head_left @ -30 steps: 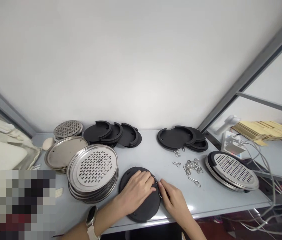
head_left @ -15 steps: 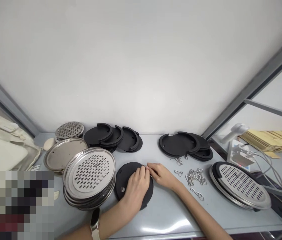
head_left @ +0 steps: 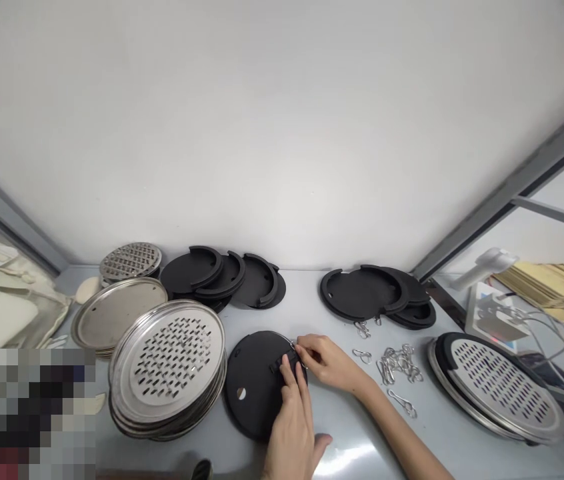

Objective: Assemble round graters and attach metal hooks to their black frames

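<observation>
A round black disc (head_left: 255, 383) lies flat on the grey table (head_left: 342, 427) in front of me. My left hand (head_left: 292, 420) rests on its right part, fingertips pressing near a small black tab at the rim. My right hand (head_left: 325, 360) comes in from the right and pinches a small metal wire clip (head_left: 298, 351) at the disc's right edge. The clip is mostly hidden by my fingers.
A stack of perforated steel trays (head_left: 169, 360) sits left of the disc, with plain steel plates (head_left: 115, 320) behind. Black discs (head_left: 222, 277) and more black discs (head_left: 372, 293) lie at the back. Loose wire clips (head_left: 397, 363) and an assembled tray (head_left: 497, 387) are on the right.
My left hand slid back toward me, so its wrist left the disc and only the fingers stay on the rim. The right hand stayed at the disc's right edge.
</observation>
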The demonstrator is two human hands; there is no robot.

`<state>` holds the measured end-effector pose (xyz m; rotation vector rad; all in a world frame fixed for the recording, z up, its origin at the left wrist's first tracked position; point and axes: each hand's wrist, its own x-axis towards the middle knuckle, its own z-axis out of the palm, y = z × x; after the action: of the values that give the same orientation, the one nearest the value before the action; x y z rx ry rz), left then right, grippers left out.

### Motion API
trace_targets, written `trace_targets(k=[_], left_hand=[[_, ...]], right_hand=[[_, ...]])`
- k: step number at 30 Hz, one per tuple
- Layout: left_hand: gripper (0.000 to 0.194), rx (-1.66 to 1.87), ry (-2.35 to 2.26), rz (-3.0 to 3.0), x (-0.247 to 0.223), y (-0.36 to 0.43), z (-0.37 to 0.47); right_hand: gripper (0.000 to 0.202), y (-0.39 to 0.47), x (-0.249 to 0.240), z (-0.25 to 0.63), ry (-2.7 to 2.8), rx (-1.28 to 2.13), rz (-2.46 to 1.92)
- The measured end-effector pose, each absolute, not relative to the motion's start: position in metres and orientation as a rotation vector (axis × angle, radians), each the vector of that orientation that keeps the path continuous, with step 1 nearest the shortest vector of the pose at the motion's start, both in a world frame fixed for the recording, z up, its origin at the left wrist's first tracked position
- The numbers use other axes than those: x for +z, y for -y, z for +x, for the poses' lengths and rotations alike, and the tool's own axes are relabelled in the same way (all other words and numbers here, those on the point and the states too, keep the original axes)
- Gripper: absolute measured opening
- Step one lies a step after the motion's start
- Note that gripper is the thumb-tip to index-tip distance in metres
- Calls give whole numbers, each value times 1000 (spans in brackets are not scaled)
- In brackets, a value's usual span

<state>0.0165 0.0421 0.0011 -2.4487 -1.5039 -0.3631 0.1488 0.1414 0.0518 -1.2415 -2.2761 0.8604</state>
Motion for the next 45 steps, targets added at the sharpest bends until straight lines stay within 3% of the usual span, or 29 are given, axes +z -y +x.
trace_targets(k=[9, 19, 37, 45], left_hand=[[85, -395, 1432, -2420, 20, -48, 9], [74, -352, 1414, -2524, 26, -50, 6], [68, -416, 1363, -2486, 27, -52, 7], [68, -390, 1361, -2492, 26, -53, 7]], right_hand=[[21, -141, 48, 149, 2134, 1018, -1282], [33, -141, 48, 149, 2208, 924, -1310], [25, -144, 43, 151, 2248, 945, -1304], [31, -144, 46, 150, 2227, 956, -1288]])
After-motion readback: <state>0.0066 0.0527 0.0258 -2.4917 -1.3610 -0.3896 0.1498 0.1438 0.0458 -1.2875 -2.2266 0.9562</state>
